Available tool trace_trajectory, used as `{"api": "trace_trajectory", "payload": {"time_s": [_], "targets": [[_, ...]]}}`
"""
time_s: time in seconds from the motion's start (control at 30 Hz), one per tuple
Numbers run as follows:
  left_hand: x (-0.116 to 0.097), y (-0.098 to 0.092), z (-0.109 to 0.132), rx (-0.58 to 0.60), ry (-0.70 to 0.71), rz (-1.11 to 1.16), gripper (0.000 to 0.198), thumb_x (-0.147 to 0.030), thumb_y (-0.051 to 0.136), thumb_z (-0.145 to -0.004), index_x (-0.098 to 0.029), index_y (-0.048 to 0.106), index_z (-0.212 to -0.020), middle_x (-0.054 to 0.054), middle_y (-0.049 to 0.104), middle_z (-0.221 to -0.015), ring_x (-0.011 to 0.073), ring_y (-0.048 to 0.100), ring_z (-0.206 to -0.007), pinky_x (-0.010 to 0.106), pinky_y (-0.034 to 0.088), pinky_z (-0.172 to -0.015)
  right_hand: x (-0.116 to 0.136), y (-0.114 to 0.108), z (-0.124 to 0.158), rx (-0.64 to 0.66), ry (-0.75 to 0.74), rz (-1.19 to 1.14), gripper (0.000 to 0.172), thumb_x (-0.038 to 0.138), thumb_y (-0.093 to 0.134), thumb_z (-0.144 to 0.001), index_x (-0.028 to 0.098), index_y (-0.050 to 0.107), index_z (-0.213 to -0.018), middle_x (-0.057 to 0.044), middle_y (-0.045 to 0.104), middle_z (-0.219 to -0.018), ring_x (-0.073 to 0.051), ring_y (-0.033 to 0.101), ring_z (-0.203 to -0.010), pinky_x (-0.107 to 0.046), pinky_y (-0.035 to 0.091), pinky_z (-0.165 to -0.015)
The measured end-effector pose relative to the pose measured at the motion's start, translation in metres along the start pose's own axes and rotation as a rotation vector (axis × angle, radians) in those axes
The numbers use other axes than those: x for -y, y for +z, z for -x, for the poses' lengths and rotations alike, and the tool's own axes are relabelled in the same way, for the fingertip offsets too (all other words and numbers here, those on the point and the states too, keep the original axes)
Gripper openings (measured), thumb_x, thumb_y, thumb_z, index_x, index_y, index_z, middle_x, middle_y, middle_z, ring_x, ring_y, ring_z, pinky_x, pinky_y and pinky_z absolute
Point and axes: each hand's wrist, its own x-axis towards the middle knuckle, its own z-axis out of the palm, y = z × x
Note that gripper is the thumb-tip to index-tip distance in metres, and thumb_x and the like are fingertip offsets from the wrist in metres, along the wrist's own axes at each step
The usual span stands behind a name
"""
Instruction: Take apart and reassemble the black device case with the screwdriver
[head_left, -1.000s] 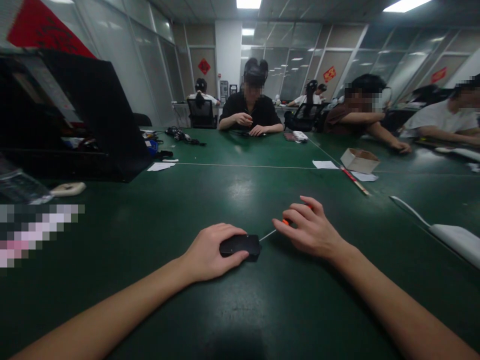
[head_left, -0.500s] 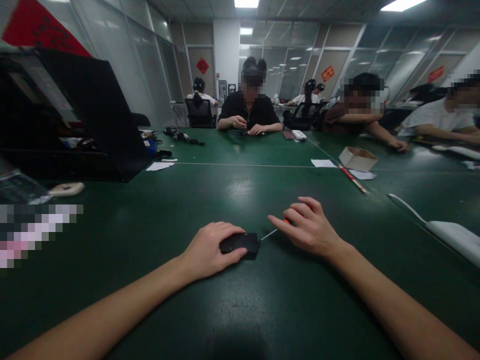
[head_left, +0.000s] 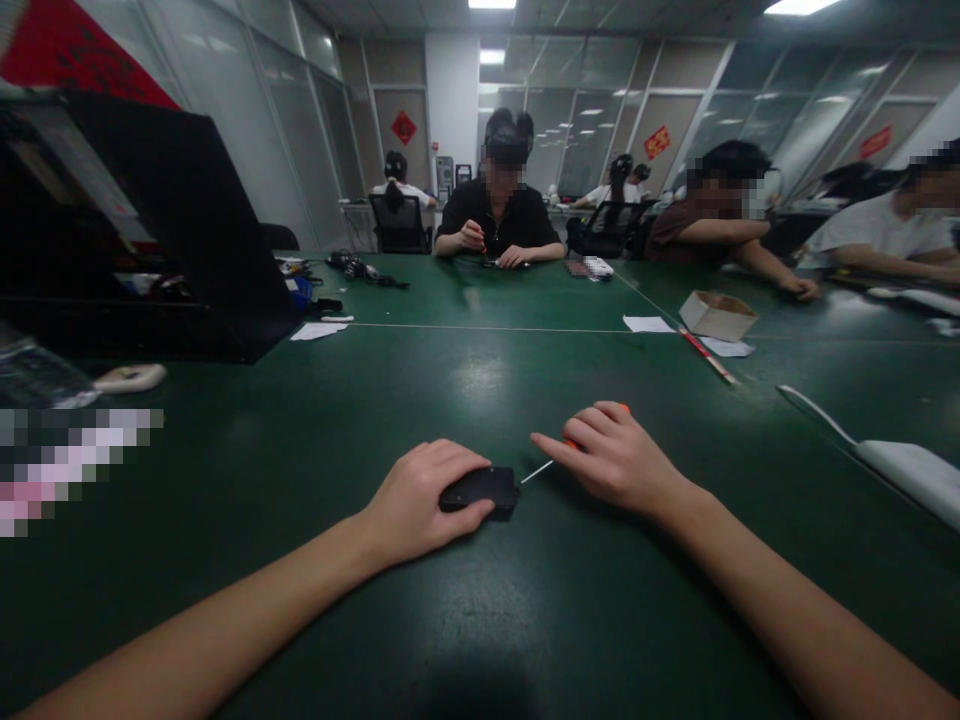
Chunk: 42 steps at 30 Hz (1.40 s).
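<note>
My left hand [head_left: 420, 500] lies over a small black device [head_left: 484, 490] on the green table [head_left: 480, 620], fingers curled round its left end and pressing it down. My right hand [head_left: 611, 460] is closed round an orange-handled screwdriver [head_left: 577, 443]. The thin metal shaft of the screwdriver points left and its tip meets the right end of the black device. My index finger lies stretched along the tool.
A black open case [head_left: 150, 230] stands at the left, a mouse-like object [head_left: 131, 377] before it. A cardboard box [head_left: 718, 314], papers [head_left: 649, 324] and a red-tipped stick [head_left: 709, 358] lie at the right. A white object [head_left: 900, 465] lies near right. Several people sit across the table.
My right hand has shifted slightly, the orange handle end now showing above the knuckles. My left hand stays on the black device.
</note>
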Motion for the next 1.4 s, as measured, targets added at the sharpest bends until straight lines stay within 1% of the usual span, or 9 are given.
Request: {"api": "trace_trajectory", "payload": {"time_s": [0.13,0.4,0.5,0.73,0.87,1.0,1.13,1.27,1.4], "targets": [[0.001,0.001,0.001,-0.028,0.052,-0.055,0.037,-0.039,0.065,-0.087,-0.017,0.064,-0.116,0.009,0.071,-0.114,0.0241,0.065,-0.104,0.040,0.046,-0.089,0.002,-0.008,-0.004,0.158,-0.070,-0.076,0.036,0.016,0.040,-0.099,0.012,0.061,-0.128,-0.007,0.062,-0.080,-0.019,0.049,-0.070,-0.033,0.036,-0.066],[0.000,0.000,-0.002,0.009,-0.066,-0.042,0.032,-0.044,0.066,-0.085,-0.020,0.065,-0.106,0.005,0.071,-0.103,0.0232,0.064,-0.093,0.038,0.045,-0.082,0.034,-0.044,-0.031,0.057,-0.008,0.163,0.033,0.009,0.042,-0.097,0.013,0.068,-0.116,-0.006,0.066,-0.081,-0.021,0.052,-0.073,-0.037,0.036,-0.075],[0.000,0.000,-0.002,0.012,-0.066,-0.012,0.033,-0.045,0.066,-0.085,-0.020,0.064,-0.107,0.005,0.071,-0.103,0.0233,0.063,-0.095,0.038,0.045,-0.084,0.038,-0.037,-0.032,0.097,0.040,0.071,0.030,0.013,0.044,-0.098,0.015,0.069,-0.115,-0.006,0.065,-0.080,-0.022,0.054,-0.074,-0.038,0.037,-0.074],[0.002,-0.001,0.000,-0.019,-0.037,0.073,0.036,-0.044,0.066,-0.087,-0.019,0.062,-0.113,0.008,0.070,-0.111,0.0234,0.062,-0.101,0.039,0.047,-0.090,0.037,0.001,-0.017,0.374,0.244,-0.347,0.033,0.015,0.049,-0.097,0.017,0.059,-0.128,-0.005,0.066,-0.086,-0.019,0.062,-0.073,-0.031,0.045,-0.067],[0.004,0.000,0.000,-0.066,-0.013,0.151,0.037,-0.041,0.065,-0.089,-0.019,0.061,-0.118,0.008,0.069,-0.113,0.0218,0.063,-0.103,0.037,0.048,-0.092,0.052,0.008,-0.022,0.331,0.258,-0.450,0.040,0.022,0.043,-0.101,0.010,0.048,-0.139,-0.012,0.066,-0.098,-0.022,0.062,-0.085,-0.036,0.052,-0.077],[0.005,-0.001,0.000,-0.071,0.005,0.187,0.036,-0.038,0.066,-0.089,-0.017,0.061,-0.118,0.008,0.070,-0.112,0.0208,0.063,-0.104,0.035,0.048,-0.093,0.050,0.006,-0.021,0.272,0.194,-0.439,0.046,0.012,0.041,-0.098,0.012,0.042,-0.144,-0.016,0.062,-0.111,-0.022,0.059,-0.094,-0.037,0.053,-0.081],[0.005,-0.001,0.000,-0.055,0.020,0.212,0.038,-0.039,0.070,-0.085,-0.017,0.062,-0.116,0.009,0.070,-0.111,0.0212,0.063,-0.104,0.036,0.048,-0.093,0.036,0.004,-0.014,0.244,0.074,-0.282,0.042,0.012,0.043,-0.098,0.018,0.049,-0.139,-0.010,0.067,-0.099,-0.019,0.061,-0.082,-0.031,0.050,-0.071],[0.005,-0.001,0.000,-0.016,0.074,0.275,0.045,-0.040,0.073,-0.082,-0.018,0.061,-0.120,0.010,0.069,-0.114,0.0221,0.063,-0.106,0.036,0.049,-0.094,0.034,-0.003,-0.014,0.244,0.040,-0.069,0.049,0.009,0.049,-0.095,0.018,0.047,-0.143,-0.004,0.066,-0.083,-0.014,0.056,-0.061,-0.027,0.038,-0.056],[0.015,-0.009,-0.001,0.050,0.082,0.325,0.061,-0.044,0.079,-0.074,-0.018,0.059,-0.126,0.011,0.069,-0.116,0.0225,0.064,-0.106,0.035,0.049,-0.093,0.039,-0.012,-0.018,0.184,0.040,-0.040,0.044,0.011,0.048,-0.096,0.017,0.052,-0.139,-0.005,0.066,-0.085,-0.015,0.057,-0.066,-0.029,0.039,-0.059]]}}
